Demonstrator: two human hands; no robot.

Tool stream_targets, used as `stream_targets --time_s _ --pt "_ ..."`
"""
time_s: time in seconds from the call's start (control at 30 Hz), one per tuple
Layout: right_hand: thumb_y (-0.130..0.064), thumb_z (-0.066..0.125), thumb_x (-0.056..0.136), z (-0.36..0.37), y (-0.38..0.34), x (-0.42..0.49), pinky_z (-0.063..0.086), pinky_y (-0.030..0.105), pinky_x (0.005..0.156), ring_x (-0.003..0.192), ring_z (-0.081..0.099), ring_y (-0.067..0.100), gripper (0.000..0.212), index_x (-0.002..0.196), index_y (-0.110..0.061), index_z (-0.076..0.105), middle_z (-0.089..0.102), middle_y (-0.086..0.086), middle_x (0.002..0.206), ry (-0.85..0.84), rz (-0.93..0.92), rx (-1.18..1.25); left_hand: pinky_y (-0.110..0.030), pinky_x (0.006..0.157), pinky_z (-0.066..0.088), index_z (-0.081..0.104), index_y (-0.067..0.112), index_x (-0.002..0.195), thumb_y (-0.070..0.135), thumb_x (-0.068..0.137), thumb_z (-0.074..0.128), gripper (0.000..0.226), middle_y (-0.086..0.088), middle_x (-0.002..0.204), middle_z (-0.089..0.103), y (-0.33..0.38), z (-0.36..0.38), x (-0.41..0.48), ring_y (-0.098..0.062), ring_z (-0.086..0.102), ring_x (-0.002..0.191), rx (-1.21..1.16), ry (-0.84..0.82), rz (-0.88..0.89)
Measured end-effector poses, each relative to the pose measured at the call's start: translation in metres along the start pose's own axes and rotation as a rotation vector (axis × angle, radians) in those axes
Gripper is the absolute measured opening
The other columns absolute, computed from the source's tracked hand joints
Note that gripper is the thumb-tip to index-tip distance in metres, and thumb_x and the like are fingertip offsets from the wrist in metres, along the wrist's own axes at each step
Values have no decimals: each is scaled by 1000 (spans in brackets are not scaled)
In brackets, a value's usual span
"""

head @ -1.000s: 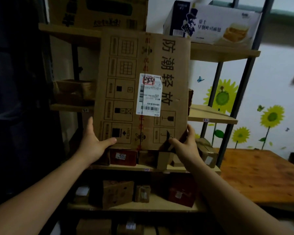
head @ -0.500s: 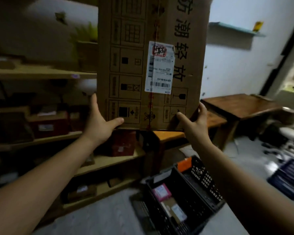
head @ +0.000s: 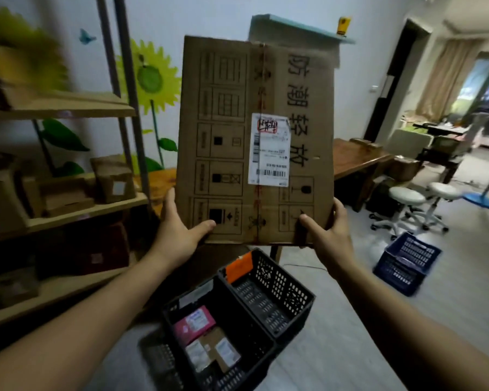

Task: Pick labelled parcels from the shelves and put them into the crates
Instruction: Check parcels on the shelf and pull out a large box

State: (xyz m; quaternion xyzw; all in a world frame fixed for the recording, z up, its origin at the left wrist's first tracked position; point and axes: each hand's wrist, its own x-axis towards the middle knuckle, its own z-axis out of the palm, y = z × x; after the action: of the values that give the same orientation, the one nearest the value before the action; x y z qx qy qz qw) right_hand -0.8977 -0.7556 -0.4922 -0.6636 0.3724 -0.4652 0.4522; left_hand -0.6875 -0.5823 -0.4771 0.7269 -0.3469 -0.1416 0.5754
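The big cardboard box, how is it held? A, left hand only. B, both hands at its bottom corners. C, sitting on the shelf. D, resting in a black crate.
B: the left hand and right hand each grip a lower corner of the cardboard box, clear of the black crates below.

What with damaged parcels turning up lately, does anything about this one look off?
The cardboard box, gripped low by the left hand and right hand, is turned sideways: its printed characters and handling symbols lie on their sides. Its shipping label carries a red scribble, and its top right corner looks lifted.
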Motion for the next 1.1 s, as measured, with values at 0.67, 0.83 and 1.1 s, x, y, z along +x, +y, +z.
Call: stream_targets --time_s 0.67,0.83,1.1 --pt "-15 69 86 -45 173 258 56 43 90 110 59 14 54 125 -37 39 58 -11 114 -161 237 -94 -44 108 33 12 30 145 8 77 74 95 -3 141 42 -68 235 196 -20 40 130 -51 -64 -251" --pt "-24 71 83 -38 227 315 57 49 88 111 61 18 59 129 -41 39 60 -5 121 -319 279 -115 -45 110 33 10 28 148 10 76 75 99 -3 143 42 -94 278 209 -21 41 131 -49 38 -364" --pt "-30 73 80 -63 344 393 58 49 84 109 64 21 49 112 -54 44 62 -7 118 -723 312 -110 -43 107 36 11 29 147 10 77 74 96 1 139 44 -134 403 168 -20 43 128 -52 319 -579"
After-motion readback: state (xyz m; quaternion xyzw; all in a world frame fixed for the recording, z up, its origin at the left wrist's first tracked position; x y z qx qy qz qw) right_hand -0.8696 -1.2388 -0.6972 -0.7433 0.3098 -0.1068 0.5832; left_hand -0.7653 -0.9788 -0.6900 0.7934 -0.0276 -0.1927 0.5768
